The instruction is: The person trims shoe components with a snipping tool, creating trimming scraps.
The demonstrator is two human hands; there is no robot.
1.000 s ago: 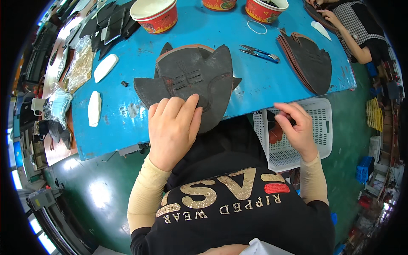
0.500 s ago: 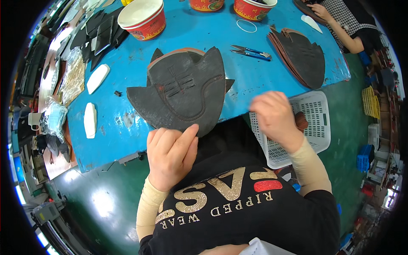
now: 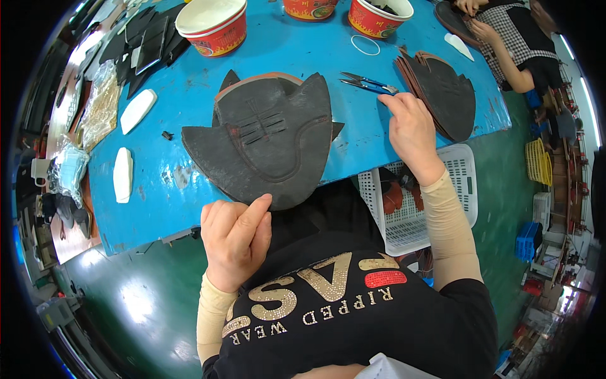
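A dark grey leather shoe-upper piece (image 3: 278, 145) with stitched lines and pointed corners lies before me, over brown-edged layers, its rounded end at the table edge. My left hand (image 3: 235, 240) is closed, its forefinger and thumb close together at that rounded end. Whatever sits between those fingertips, if anything, is too small to make out. Over on the right, my right hand (image 3: 413, 129) has its fingertips closed at the handles of blue thread snips (image 3: 361, 82). The blades lie on the table, pointing left, and the fingers partly hide the handles.
Right of the snips lies a stack of similar leather pieces (image 3: 442, 95). Paper tubs (image 3: 218, 38) and a white ring (image 3: 366, 45) are at the back. White pads (image 3: 124, 175) lie left. A white basket (image 3: 464, 189) stands below the table edge; a co-worker's hand (image 3: 485, 33) is far right.
My right hand has moved up and away from me, from above the basket to the thread snips. My left hand stays closed at the leather piece's rounded end. The view has shifted slightly.
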